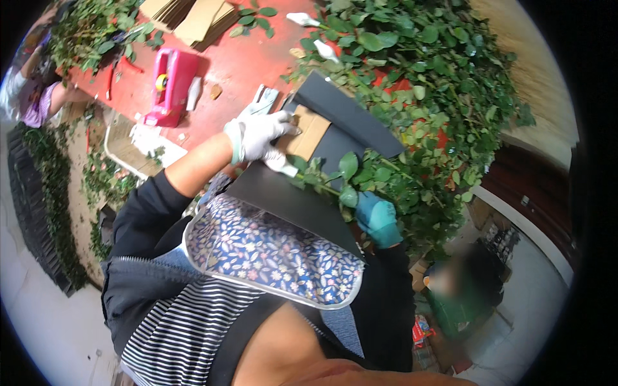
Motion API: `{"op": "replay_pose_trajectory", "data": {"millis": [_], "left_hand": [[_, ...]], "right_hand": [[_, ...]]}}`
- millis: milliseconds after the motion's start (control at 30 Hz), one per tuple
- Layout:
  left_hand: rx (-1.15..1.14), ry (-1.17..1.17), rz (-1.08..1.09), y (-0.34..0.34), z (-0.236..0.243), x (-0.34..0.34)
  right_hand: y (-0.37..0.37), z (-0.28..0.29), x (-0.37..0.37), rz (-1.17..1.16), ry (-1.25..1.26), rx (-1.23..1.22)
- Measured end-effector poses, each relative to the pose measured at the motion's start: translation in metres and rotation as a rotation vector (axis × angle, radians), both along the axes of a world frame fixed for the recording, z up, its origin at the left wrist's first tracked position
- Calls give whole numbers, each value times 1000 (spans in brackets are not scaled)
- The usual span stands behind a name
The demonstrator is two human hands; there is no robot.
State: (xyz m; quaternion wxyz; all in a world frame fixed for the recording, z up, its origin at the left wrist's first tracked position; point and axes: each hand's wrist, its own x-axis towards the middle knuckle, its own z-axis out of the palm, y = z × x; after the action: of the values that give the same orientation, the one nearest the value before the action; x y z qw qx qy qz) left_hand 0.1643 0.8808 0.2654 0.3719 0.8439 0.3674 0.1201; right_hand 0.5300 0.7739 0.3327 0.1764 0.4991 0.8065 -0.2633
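Observation:
My left hand (257,135), in a white glove, grips the edge of a brown cardboard sheet (312,132) that lies on a black wrapping sheet (347,112) on the red table (238,61). My right hand (378,220), in a teal glove, is closed around the lower end of a bunch of green leafy stems (360,174) that lies across the black sheet. A second black sheet (290,199) hangs over the table edge toward my flowered apron.
A large heap of leafy stems (438,77) covers the table's right side. A pink tape dispenser (170,87), a grey tool (264,100) and stacked cardboard (193,19) lie farther off. Another person (32,90) works at the far left end. Leaf scraps litter the floor (58,193).

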Motion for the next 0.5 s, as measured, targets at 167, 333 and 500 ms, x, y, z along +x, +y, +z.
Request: {"op": "replay_pose_trajectory", "data": {"millis": [167, 333, 500], "left_hand": [[-78, 173, -7, -3, 27, 13], [-144, 299, 17, -7, 38, 24], [22, 299, -9, -13, 29, 31]], "right_hand": [[20, 30, 6, 55, 203, -48], [166, 106, -38, 10, 261, 486], [315, -31, -50, 133, -63, 677]]}}
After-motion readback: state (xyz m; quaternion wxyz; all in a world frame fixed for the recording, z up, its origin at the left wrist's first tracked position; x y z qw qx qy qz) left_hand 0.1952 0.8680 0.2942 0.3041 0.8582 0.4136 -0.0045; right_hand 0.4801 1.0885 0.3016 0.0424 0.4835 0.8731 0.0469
